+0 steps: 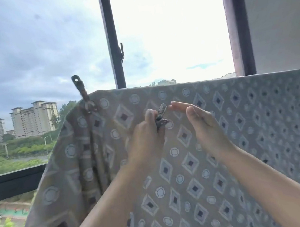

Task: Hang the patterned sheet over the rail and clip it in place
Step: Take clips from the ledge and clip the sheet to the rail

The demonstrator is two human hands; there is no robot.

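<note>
Past the dark window frame [115, 43] at top centre we see cloudy sky, with apartment blocks [34, 117] at left. The patterned sheet [238, 123] drapes over the hidden rail, filling the lower right; one clothes peg [84, 94] bites its upper left edge. Our left hand [144, 137] has its grip pinched on a second peg [161, 115] at centre; our right hand [201, 124] sits just beside, fingers loosely apart, holding nothing.
</note>
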